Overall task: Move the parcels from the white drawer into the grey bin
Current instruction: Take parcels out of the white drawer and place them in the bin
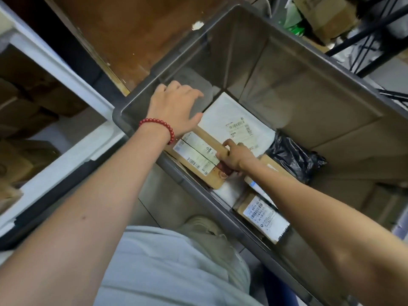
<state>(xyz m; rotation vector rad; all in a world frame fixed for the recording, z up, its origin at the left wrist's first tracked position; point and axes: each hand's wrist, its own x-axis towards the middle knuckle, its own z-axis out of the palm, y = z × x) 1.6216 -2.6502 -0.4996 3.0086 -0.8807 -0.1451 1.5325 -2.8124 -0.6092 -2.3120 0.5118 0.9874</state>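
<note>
**Placing a brown box among the parcels in the grey bin**

Seen from the head camera, both arms reach down into the grey bin. The right hand grips the near end of a brown box, its fingers curled over the box edge beside the shipping label. The box lies low in the bin against the near wall, partly on top of a white mailer.

The left hand, which wears a red bead bracelet, is spread with straight fingers above the far end of the box and holds nothing. Whether it touches the box or the bin rim cannot be told.

A grey packet, a black bag and a second labelled box also lie in the bin.

The white drawer stands just left of the bin, and dim cardboard boxes show inside it.

Judged from this, the step in hand is setting down one parcel, and the task is unfinished. The next move calls for loosening the right hand's grip, lifting both arms over the rim, and reaching left into the drawer for another parcel.
</note>
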